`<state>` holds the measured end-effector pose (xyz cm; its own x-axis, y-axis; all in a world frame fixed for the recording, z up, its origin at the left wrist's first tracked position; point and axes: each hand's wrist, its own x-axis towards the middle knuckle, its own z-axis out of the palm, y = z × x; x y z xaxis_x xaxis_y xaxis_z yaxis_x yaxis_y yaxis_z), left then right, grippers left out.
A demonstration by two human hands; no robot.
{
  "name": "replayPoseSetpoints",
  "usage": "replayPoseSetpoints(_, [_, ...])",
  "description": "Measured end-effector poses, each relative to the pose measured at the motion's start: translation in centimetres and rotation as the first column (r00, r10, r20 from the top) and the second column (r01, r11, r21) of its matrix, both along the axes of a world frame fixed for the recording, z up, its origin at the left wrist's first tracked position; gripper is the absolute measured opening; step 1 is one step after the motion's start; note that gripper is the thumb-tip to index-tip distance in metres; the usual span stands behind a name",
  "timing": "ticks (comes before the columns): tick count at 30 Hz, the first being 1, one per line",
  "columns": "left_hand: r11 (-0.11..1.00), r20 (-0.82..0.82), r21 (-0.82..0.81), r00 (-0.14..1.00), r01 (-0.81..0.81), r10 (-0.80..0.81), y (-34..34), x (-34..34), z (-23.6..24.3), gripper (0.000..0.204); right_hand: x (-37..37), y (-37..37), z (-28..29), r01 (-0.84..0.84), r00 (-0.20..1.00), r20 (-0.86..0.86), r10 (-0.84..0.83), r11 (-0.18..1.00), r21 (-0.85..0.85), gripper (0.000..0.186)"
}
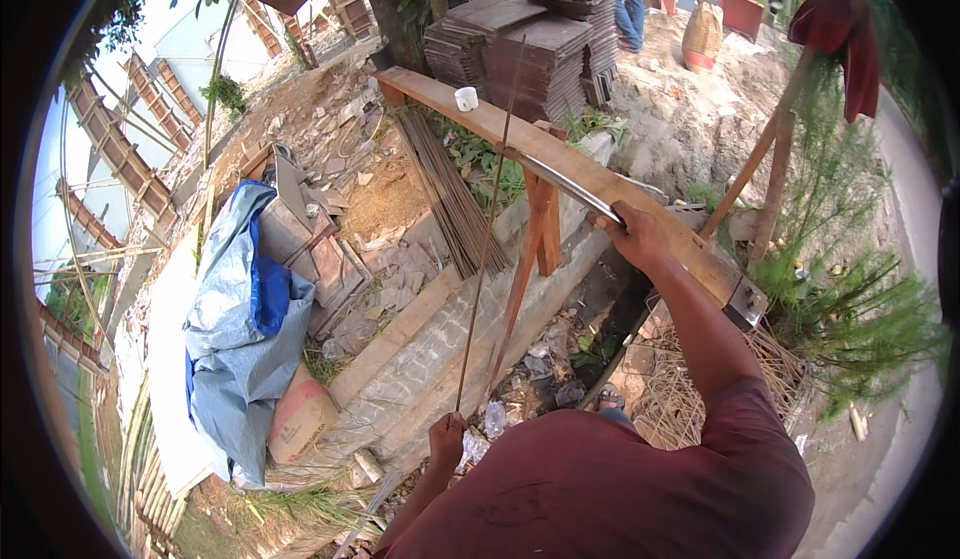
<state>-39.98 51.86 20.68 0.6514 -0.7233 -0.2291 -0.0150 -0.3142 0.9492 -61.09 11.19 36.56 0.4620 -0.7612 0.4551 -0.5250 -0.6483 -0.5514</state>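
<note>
My left hand point(447, 439) is closed around a thin rusty steel rod point(480, 299), which slants up and away across a long wooden plank point(425, 91). My right hand point(630, 229) grips the near end of a silver metal bar point(570, 183) that lies lengthwise along the plank's upper right stretch. A small white cup-like object point(466, 100) rests on the plank beyond the rod. At the plank's near end is a dark metal fitting point(744, 305). Crossed wooden legs point(545, 224) stand beneath the plank, and a bundle of rusty rods point(445, 194) lies at its left.
A blue tarpaulin point(235, 359) lies left beside a concrete ledge point(405, 364). Stacked dark panels point(530, 49) stand behind, near another person's jeans-clad leg point(628, 4) and a sack point(701, 39). Wooden poles point(755, 169) and feathery plants point(830, 329) are right; tangled wire point(680, 379) lies below.
</note>
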Motion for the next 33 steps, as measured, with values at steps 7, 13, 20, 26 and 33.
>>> replayPoseSetpoints(7, [1.0,-0.027,0.003,1.0,-0.008,0.008,-0.2,-2.5,-1.5,0.039,1.4,1.4,-4.5,0.156,0.956,0.278,-0.091,0.963,-0.22,0.031])
replayPoseSetpoints(13, [0.985,-0.184,0.163,0.982,0.06,-0.029,3.7,0.3,-2.1,0.039,-2.9,-2.7,-0.6,-0.048,0.972,-0.232,0.047,0.999,0.003,0.028])
replayPoseSetpoints(20, [0.999,-0.103,0.005,0.994,0.04,-0.039,0.2,-2.6,-2.5,0.037,0.3,0.8,-5.1,0.211,0.975,0.051,-0.216,0.974,0.088,0.034])
replayPoseSetpoints(26, [0.984,-0.066,0.129,0.991,0.126,-0.118,4.4,0.7,-3.0,0.04,-3.5,-3.4,0.6,0.076,0.972,-0.222,-0.074,0.997,0.0,0.035])
replayPoseSetpoints(33, [0.993,0.279,0.119,0.959,0.022,-0.055,4.7,0.4,-2.6,0.032,-5.0,-3.8,3.2,0.189,0.967,-0.179,-0.181,0.982,0.029,0.033])
